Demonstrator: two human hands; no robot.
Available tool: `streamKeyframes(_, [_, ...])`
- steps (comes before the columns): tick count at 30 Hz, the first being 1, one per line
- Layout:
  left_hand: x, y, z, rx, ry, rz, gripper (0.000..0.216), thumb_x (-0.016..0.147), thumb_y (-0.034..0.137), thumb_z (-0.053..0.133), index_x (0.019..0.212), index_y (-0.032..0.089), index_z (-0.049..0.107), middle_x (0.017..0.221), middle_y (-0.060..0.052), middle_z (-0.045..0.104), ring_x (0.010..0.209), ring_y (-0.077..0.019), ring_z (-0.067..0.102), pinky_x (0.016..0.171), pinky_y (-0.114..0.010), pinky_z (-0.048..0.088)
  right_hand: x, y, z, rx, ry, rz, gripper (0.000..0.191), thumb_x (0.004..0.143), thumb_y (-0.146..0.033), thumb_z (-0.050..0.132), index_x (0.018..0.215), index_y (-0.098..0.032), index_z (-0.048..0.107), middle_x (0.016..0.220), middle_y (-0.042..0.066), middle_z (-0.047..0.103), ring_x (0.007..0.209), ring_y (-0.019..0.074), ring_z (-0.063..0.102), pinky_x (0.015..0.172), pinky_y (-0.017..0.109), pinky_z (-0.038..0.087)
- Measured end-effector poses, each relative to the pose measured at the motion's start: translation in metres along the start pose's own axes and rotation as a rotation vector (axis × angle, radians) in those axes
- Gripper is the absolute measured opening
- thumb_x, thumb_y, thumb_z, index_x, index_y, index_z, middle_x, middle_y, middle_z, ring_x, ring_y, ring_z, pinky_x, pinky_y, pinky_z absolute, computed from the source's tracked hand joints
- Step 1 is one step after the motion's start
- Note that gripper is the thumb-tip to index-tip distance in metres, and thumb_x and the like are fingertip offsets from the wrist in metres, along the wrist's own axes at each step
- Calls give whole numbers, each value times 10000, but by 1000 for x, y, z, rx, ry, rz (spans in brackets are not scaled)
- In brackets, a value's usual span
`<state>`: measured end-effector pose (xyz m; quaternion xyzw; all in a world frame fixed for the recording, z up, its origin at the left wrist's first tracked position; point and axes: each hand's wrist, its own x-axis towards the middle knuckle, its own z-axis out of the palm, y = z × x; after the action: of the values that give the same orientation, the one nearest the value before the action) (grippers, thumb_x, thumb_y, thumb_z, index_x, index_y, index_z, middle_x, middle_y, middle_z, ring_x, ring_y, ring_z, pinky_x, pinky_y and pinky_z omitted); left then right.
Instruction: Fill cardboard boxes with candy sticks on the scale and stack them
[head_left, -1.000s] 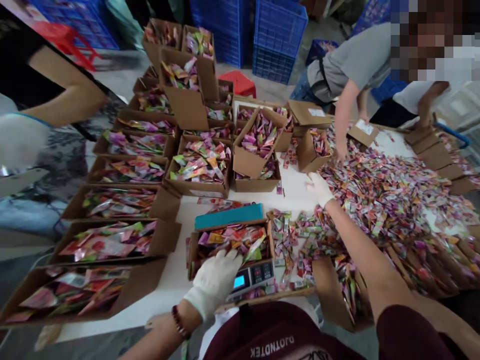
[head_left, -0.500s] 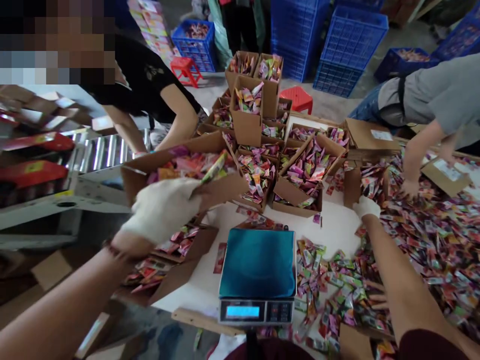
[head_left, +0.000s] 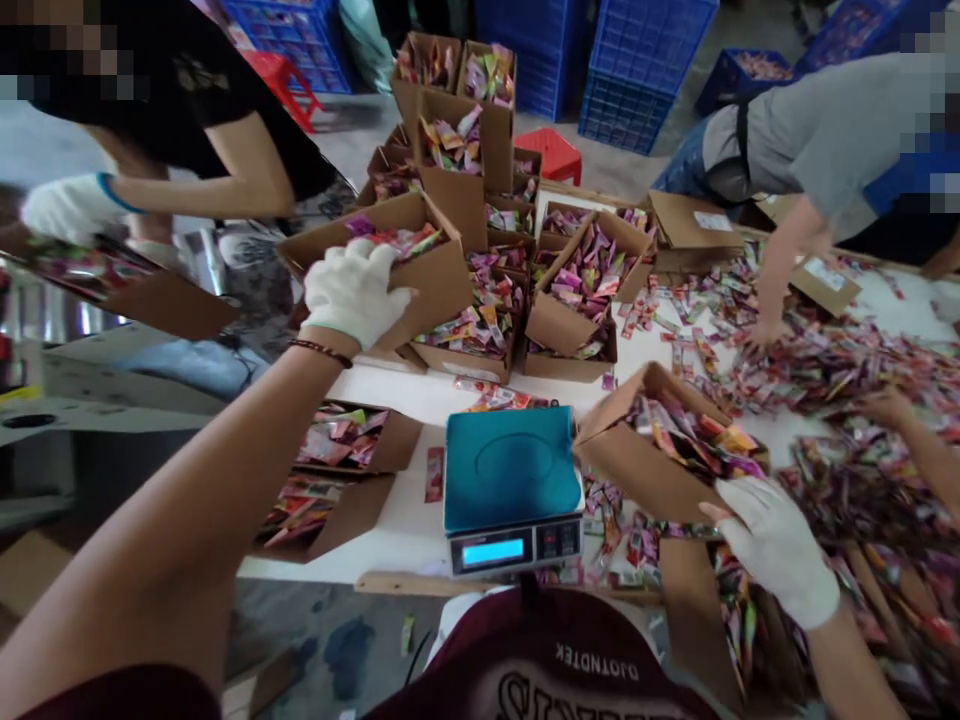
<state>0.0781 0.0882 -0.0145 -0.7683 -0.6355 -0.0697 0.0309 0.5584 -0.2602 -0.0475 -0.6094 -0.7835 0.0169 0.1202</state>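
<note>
My left hand (head_left: 356,290), in a white glove, grips the near rim of an open cardboard box (head_left: 439,285) filled with small candy packets, at the left of the grouped boxes. Its thumb lies against the outer wall. My right hand (head_left: 780,545), also gloved, holds the near corner of another cardboard box (head_left: 637,465) of packets, tilted beside the scale; some of its fingers are hidden. Between my hands stands a digital scale (head_left: 514,465) with a bare blue-green plate and a lit display.
Stacked boxes of packets (head_left: 454,190) rise at the back. Loose packets (head_left: 825,360) cover the table's right side, where a co-worker's hand (head_left: 769,335) reaches in. At left, another co-worker's gloved hand (head_left: 67,210) holds a box. More filled boxes (head_left: 397,440) sit front left.
My left hand has moved its box back toward the grouped boxes. My right hand has brought its box nearer the scale. The left co-worker now holds a box, and the view has shifted.
</note>
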Motion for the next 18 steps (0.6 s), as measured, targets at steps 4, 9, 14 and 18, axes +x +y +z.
streamKeyframes(4, [-23,0,-6,-59,119,41,654,966,539,601,1421,78,514,1512,-153,517,1224,-267,544,1024,-361,432,38,-74,9,42,-28,-160,178,980,-214,545,990,-219,723,936,96,718,905,254,617,931,423,475])
streamKeyframes(9, [-46,-2,-25,-66,82,70,604,995,511,580,1381,48,537,1600,-185,427,1215,-293,567,988,-357,457,97,-131,66,-24,-396,-252,240,933,-99,513,941,-196,732,923,92,716,904,240,585,867,393,417])
streamKeyframes(14, [-85,-6,-27,-148,136,79,593,944,468,672,1397,108,541,1615,-148,422,1334,-337,520,1082,-446,461,93,-135,70,30,-365,-271,208,950,-144,547,1047,-171,729,1042,127,720,986,263,608,915,415,440])
streamKeyframes(18, [-146,-8,-7,-336,155,138,523,933,383,661,1373,115,574,1514,-138,543,1385,-296,513,1153,-443,446,61,-95,60,324,9,-47,314,998,-346,553,1261,-197,641,1221,141,680,1161,275,604,1043,430,460])
